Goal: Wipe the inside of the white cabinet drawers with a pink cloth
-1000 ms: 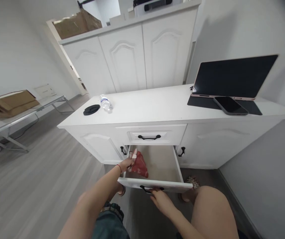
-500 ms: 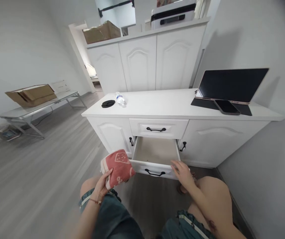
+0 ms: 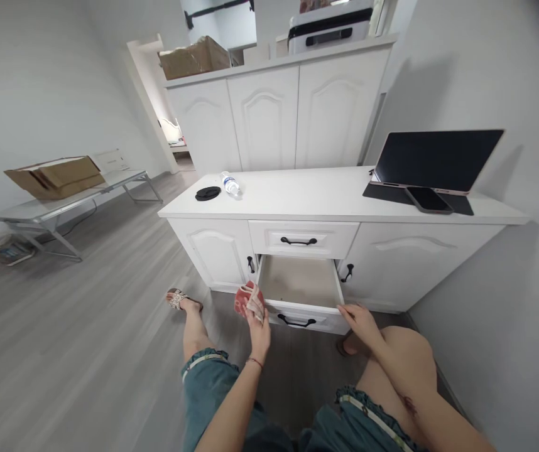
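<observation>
My left hand [image 3: 259,325] grips a folded red cloth with a pale pattern [image 3: 247,299] and holds it just left of the open lower drawer [image 3: 300,284]. The drawer is pulled out of a white cabinet [image 3: 345,213] and its pale inside looks bare. My right hand [image 3: 359,317] rests on the front right corner of the drawer with its fingers spread. The drawer's black handle [image 3: 296,322] lies between my two hands. Above it, a second drawer [image 3: 302,238] is closed.
On the cabinet top stand a tablet [image 3: 436,160] with a phone [image 3: 428,199] in front of it, a lying water bottle [image 3: 230,184] and a black lid [image 3: 207,193]. A glass table with a cardboard box [image 3: 55,177] is at the left. My knees are below.
The red cloth came out of the drawer, swung left over my knee, then moved back beside the drawer's left edge. My right hand shifted from the handle to the drawer's right corner. The view pulled back.
</observation>
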A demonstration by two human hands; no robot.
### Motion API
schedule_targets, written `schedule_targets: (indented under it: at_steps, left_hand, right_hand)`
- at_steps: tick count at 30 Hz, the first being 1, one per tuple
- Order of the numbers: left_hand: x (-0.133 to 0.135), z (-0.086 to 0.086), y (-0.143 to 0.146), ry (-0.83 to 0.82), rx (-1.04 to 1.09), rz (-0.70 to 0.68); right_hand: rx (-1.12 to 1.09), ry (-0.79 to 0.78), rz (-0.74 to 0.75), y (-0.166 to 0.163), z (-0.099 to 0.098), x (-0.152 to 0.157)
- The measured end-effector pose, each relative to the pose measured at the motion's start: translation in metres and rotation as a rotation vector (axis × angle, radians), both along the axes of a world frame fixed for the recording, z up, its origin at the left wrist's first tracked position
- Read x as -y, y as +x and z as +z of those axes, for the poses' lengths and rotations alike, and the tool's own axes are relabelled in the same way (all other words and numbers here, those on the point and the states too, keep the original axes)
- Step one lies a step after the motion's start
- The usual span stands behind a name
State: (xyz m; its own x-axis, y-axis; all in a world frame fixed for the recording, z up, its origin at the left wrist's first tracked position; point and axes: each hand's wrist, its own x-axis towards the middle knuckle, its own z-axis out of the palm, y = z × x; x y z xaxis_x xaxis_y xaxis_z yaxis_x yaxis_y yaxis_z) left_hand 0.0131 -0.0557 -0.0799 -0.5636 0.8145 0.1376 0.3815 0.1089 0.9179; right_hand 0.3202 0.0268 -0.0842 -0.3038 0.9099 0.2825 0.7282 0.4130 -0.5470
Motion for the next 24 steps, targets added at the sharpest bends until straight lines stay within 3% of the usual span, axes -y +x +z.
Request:
schedule_targets:
  at_steps: [4, 8, 14, 20, 24]
  left_hand:
    - [-0.006, -0.021, 0.028, -0.01, -0.196, -0.045]
    - [-0.005, -0.033, 0.052, -0.02, -0.24, -0.1]
    - [-0.004, -0.039, 0.085, -0.047, -0.231, -0.197]
    - [0.0, -0.044, 0.099, -0.033, -0.328, -0.341]
    - [0.002, -0.045, 0.108, -0.065, -0.408, -0.482]
  right_hand:
    - [0.006, 0.022, -0.061, -0.007, 0.004, 0.002]
    - [0.028, -0.015, -0.125, -0.009, 0.006, 0.004]
    - [-0.057, -0.107, -0.161, -0.006, 0.011, 0.005]
    - [-0.179, -0.212, -0.209, -0.005, 0.014, 0.0]
    - [-0.229, -0.144, -0.198, -0.004, 0.013, -0.004]
